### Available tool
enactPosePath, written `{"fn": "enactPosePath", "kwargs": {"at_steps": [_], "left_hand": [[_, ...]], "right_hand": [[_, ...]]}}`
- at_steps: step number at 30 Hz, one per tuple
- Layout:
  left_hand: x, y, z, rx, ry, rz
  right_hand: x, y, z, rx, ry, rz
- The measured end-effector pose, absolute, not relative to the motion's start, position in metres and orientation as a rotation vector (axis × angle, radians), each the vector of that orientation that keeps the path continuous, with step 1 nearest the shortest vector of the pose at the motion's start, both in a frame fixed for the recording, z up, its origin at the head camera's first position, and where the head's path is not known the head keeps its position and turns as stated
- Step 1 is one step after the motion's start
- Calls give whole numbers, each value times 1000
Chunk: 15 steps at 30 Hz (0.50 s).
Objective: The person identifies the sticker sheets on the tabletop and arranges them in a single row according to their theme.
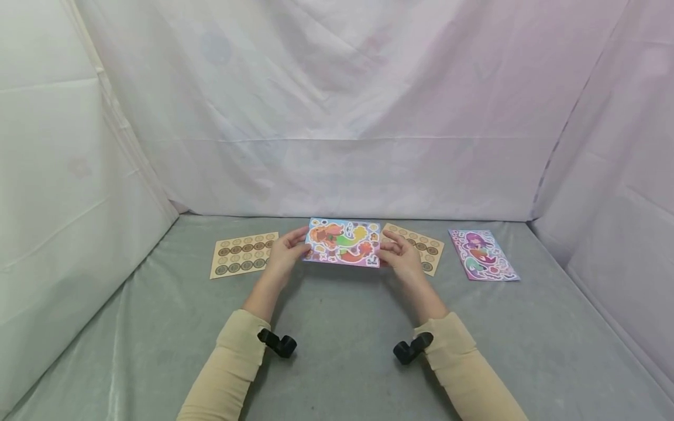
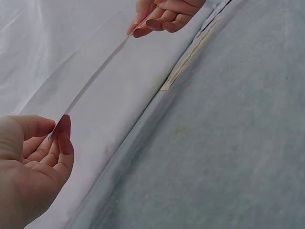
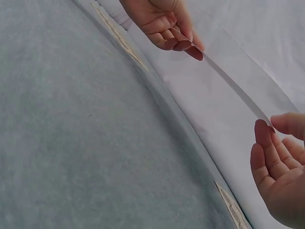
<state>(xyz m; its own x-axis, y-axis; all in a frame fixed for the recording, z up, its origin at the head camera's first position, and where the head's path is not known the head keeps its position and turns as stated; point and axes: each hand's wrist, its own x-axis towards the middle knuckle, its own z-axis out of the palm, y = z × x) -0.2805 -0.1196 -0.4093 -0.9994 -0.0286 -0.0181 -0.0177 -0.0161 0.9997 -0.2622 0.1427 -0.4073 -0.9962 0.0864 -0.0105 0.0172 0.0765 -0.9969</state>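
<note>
A colourful mermaid sticker sheet [image 1: 343, 242] is held up between both hands over the far part of the table. At its left edge my left hand [image 1: 284, 255] pinches it between thumb and fingers. My right hand [image 1: 404, 258] pinches the opposite edge the same way. Both wrist views show the sheet [image 2: 90, 81] almost edge-on, slightly bowed and raised off the cloth. Behind the left hand lies a tan sheet of round stickers [image 1: 239, 255], partly covered by the fingers. Another tan sheet [image 1: 429, 248] lies behind the right hand, also partly hidden.
A second mermaid sticker sheet [image 1: 483, 255], mostly purple and pink, lies flat at the right. Grey cloth [image 1: 337, 351] covers the table. White curtains [image 1: 337, 117] enclose the back and both sides. Each wrist carries a small black camera mount [image 1: 279, 344].
</note>
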Motion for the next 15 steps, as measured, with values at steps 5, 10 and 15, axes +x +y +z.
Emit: {"fn": "enactPosePath", "kwargs": {"at_steps": [5, 10, 15], "left_hand": [[-281, -123, -407, 39, -2219, -2254], [-280, -126, -404, 36, -2229, -2269], [-278, -129, -402, 30, -2241, -2278]], "right_hand": [[-260, 143, -404, -87, -2271, 2115], [-256, 142, -403, -85, -2333, 2067], [-252, 142, -404, -43, -2355, 2044]]}}
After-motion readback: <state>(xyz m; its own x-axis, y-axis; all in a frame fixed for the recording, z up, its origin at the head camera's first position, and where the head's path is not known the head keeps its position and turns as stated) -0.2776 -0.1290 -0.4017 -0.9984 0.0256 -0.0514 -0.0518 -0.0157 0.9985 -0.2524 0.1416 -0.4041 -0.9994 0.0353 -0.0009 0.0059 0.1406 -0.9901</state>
